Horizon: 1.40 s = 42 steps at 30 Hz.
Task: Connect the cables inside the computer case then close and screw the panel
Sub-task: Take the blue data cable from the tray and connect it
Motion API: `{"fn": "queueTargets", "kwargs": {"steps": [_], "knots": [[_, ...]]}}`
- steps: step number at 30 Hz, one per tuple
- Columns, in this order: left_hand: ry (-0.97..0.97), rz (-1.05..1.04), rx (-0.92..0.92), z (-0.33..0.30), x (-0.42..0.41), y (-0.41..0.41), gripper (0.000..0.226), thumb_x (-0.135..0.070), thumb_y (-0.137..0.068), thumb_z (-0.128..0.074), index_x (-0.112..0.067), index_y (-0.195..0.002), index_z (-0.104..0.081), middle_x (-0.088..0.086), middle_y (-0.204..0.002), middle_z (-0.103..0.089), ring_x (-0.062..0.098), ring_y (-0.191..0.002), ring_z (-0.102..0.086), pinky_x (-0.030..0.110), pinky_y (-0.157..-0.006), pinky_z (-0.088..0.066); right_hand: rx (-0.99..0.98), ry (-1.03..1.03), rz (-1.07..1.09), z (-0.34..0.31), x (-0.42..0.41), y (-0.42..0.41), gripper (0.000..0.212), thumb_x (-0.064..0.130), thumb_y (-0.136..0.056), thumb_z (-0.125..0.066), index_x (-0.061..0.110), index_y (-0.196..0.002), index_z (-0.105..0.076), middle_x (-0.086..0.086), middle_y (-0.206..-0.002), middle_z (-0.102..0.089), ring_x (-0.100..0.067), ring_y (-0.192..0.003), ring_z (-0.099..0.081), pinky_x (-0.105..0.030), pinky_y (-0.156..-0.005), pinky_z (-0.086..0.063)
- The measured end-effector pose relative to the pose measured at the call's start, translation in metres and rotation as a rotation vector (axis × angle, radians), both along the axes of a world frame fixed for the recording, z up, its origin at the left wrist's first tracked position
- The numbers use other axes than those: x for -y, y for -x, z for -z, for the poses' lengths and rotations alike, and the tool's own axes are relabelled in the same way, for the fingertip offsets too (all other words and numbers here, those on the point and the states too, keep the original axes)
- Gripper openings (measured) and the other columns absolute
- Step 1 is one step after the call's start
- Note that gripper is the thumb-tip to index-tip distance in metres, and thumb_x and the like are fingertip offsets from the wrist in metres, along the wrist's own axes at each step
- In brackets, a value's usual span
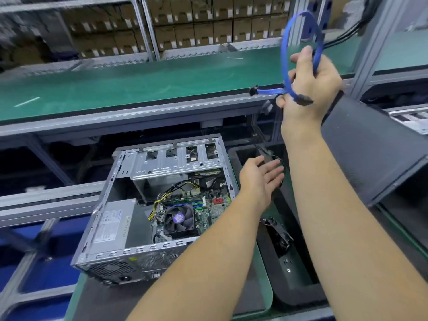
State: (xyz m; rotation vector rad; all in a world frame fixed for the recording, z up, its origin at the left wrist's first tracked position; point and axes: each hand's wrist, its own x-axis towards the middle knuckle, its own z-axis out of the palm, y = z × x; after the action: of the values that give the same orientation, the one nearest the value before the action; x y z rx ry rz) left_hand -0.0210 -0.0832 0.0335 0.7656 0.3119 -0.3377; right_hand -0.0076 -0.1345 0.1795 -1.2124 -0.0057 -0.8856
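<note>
An open computer case (108,228) lies on its side at lower centre, showing its motherboard, a CPU fan (179,220), yellow and black cables (171,193) and a power supply (113,225). My right hand (310,82) is raised above and right of the case and grips a looped blue flat cable (285,56) with black plugs at both ends. My left hand (261,179) hovers open, palm up, just past the case's right edge, touching nothing.
A black tray (298,281) with a small fan and loose parts lies right of the case. A dark panel (370,147) leans at the right. A green conveyor belt (139,82) runs behind, with shelves of cardboard boxes beyond it.
</note>
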Motion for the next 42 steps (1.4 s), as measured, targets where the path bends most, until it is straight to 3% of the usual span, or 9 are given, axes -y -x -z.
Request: {"fn": "queueTargets", "kwargs": {"steps": [5, 8, 11, 15, 21, 25, 29, 34, 42], "knots": [[0.339, -0.258, 0.061, -0.041, -0.111, -0.011, 0.063, -0.045, -0.104, -0.041, -0.011, -0.153, -0.019, 0.026, -0.108, -0.065, 0.039, -0.104, -0.066, 0.045, -0.084, -0.056, -0.168, -0.132, -0.256, 0.001, -0.047, -0.010, 0.034, 0.025, -0.106, -0.047, 0.011, -0.080, -0.066, 0.003, -0.049, -0.048, -0.011, -0.040, -0.035, -0.020, -0.043, -0.026], [0.045, -0.433, -0.028, -0.043, -0.169, -0.011, 0.016, -0.003, -0.103, -0.037, 0.005, -0.108, -0.050, 0.019, -0.072, -0.067, 0.023, -0.064, -0.068, 0.025, -0.051, -0.055, -0.509, 0.163, -0.435, 0.031, -0.063, -0.019, 0.037, 0.028, -0.106, -0.048, 0.008, -0.082, -0.067, 0.001, -0.050, -0.045, -0.009, -0.033, -0.029, -0.020, -0.043, -0.025], [-0.266, -0.439, -0.221, -0.023, -0.209, -0.003, 0.021, 0.000, -0.099, -0.034, -0.002, -0.087, -0.051, 0.007, -0.052, -0.056, 0.014, -0.030, -0.047, 0.015, -0.036, -0.037, -0.746, 0.628, -0.650, 0.073, -0.076, -0.022, 0.038, 0.032, -0.104, -0.053, 0.006, -0.084, -0.072, 0.003, -0.048, -0.051, -0.010, -0.031, -0.033, -0.017, -0.037, -0.029], [-0.811, -0.174, -0.192, 0.002, -0.224, 0.013, 0.017, -0.009, -0.095, -0.049, -0.003, -0.092, -0.065, 0.010, -0.057, -0.054, 0.017, -0.028, -0.039, 0.021, -0.038, -0.040, -0.919, 1.370, -0.751, 0.127, -0.103, -0.017, 0.055, 0.049, -0.104, -0.048, 0.015, -0.071, -0.076, 0.008, -0.046, -0.061, -0.011, -0.038, -0.052, -0.023, -0.042, -0.042], [-1.213, -0.001, 0.092, 0.004, -0.230, 0.025, 0.038, -0.038, -0.089, -0.063, -0.014, -0.061, -0.051, 0.003, -0.054, -0.045, 0.021, -0.048, -0.040, 0.030, -0.057, -0.036, -1.197, 1.804, -0.795, 0.206, -0.133, 0.009, 0.062, 0.067, -0.097, -0.045, 0.009, -0.080, -0.061, -0.006, -0.083, -0.061, -0.024, -0.076, -0.057, -0.033, -0.077, -0.043], [-1.614, -0.234, 0.217, 0.007, -0.247, 0.035, 0.054, -0.044, -0.094, -0.058, -0.019, -0.050, -0.039, -0.007, -0.043, -0.039, 0.015, -0.042, -0.037, 0.024, -0.046, -0.026, -1.341, 1.652, -0.765, 0.214, -0.131, 0.014, 0.067, 0.064, -0.100, -0.043, 0.003, -0.082, -0.066, -0.018, -0.108, -0.067, -0.026, -0.082, -0.063, -0.031, -0.073, -0.045], [-1.279, -0.570, 0.416, -0.001, -0.259, 0.036, 0.043, -0.039, -0.099, -0.052, -0.018, -0.062, -0.048, -0.011, -0.051, -0.043, 0.006, -0.047, -0.037, 0.017, -0.044, -0.030, -1.317, 1.539, -0.614, 0.209, -0.119, 0.018, 0.056, 0.048, -0.103, -0.050, 0.013, -0.061, -0.045, -0.003, -0.065, -0.049, -0.014, -0.053, -0.044, -0.027, -0.055, -0.038], [-0.978, -0.736, 0.522, -0.024, -0.252, 0.024, 0.044, -0.034, -0.099, -0.053, -0.010, -0.063, -0.045, -0.013, -0.052, -0.038, 0.005, -0.051, -0.032, 0.016, -0.048, -0.029, -1.062, 1.029, -0.565, 0.215, -0.125, 0.009, 0.037, 0.029, -0.099, -0.057, 0.008, -0.068, -0.058, -0.002, -0.049, -0.047, -0.018, -0.040, -0.040, -0.024, -0.050, -0.037], [-0.912, -0.842, 0.571, -0.076, -0.241, -0.007, 0.035, -0.035, -0.104, -0.042, -0.018, -0.073, -0.043, 0.001, -0.067, -0.044, 0.013, -0.059, -0.036, 0.026, -0.054, -0.033, -0.958, 0.445, -1.308, 0.203, -0.130, 0.009, 0.039, 0.006, -0.087, -0.042, 0.002, -0.117, -0.066, -0.001, -0.068, -0.054, -0.013, -0.054, -0.042, -0.024, -0.047, -0.029]]}}
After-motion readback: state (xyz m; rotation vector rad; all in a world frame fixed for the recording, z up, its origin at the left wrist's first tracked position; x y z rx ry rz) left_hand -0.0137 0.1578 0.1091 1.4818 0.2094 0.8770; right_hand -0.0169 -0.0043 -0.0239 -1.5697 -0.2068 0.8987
